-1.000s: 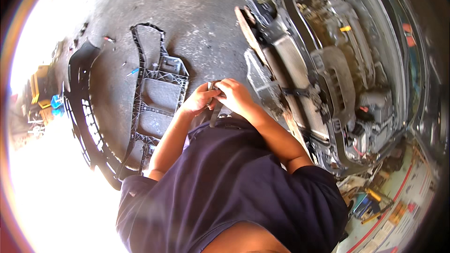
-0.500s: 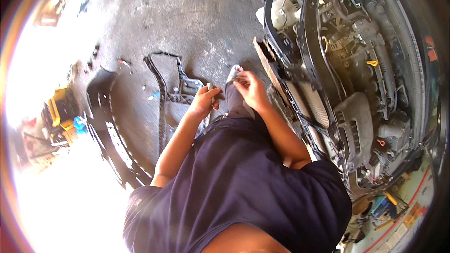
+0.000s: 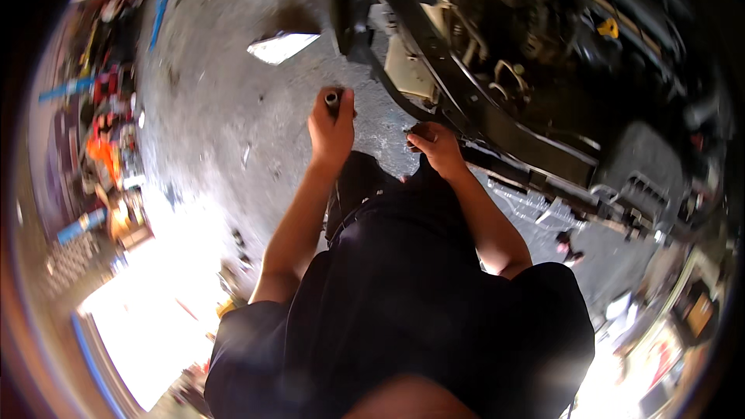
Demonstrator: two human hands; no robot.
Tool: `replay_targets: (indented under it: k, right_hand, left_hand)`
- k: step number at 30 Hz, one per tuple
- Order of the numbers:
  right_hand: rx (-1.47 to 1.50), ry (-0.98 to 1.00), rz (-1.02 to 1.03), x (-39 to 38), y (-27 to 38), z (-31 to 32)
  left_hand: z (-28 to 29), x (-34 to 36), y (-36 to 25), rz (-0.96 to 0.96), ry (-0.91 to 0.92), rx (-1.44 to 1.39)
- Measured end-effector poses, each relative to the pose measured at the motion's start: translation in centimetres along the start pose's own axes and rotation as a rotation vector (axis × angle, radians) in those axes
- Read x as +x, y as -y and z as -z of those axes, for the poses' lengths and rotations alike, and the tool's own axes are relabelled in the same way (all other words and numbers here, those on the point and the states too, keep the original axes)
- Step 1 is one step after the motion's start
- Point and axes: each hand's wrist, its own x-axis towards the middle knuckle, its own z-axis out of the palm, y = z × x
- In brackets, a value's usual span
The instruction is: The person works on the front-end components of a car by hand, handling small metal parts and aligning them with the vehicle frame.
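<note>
My left hand [image 3: 330, 130] is closed, raised over the floor in front of my legs. Its fingers wrap round a short cylindrical tool [image 3: 332, 99] with a hollow round metal end, which looks like a socket. The rest of the tool is hidden in the fist. To the right, my right hand [image 3: 438, 149] pinches a small dark piece [image 3: 411, 138] between thumb and fingers; its kind is too small to make out. That hand is close to the black front crossbar [image 3: 466, 85] of a car with its front end stripped.
Behind the crossbar lies the engine bay with a whitish plastic tank [image 3: 409, 70] and a yellow handle [image 3: 608, 28]. A white sheet-like panel [image 3: 284, 47] rests on the grey floor [image 3: 209, 101]. Shelving with blue posts and clutter [image 3: 109, 140] lines the left.
My view has swung left, and I stand at a different part of the car front. The hands have moved apart, the left one rising with its tool; the loose bumper has left the view.
</note>
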Motion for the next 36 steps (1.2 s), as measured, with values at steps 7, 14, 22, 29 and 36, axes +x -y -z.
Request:
replay_targets:
  k: [7, 14, 22, 29, 36]
  right_hand:
    - [-0.066, -0.46, 0.04, -1.0, -3.2, -1.9]
    - [0.201, -1.116, 0.243, -1.0, -12.5, -9.1]
    - [0.495, -1.538, 0.33, 2.7, -17.2, -11.0]
    - [0.355, -1.715, 0.537, 6.1, -16.5, -8.1]
    - [-0.098, -1.861, 0.456, 5.6, -16.1, -6.8]
  left_hand:
    - [-9.4, 14.2, -7.5, -0.93, 0.392, -0.135]
    - [-15.5, 11.0, -8.6, -1.229, 0.876, 0.088]
    - [-17.2, 12.7, -7.9, -1.443, 0.694, 0.495]
    - [-19.3, 16.4, -8.7, -1.414, 0.883, 0.417]
    - [-18.5, 14.0, -8.4, -1.399, 0.91, 0.388]
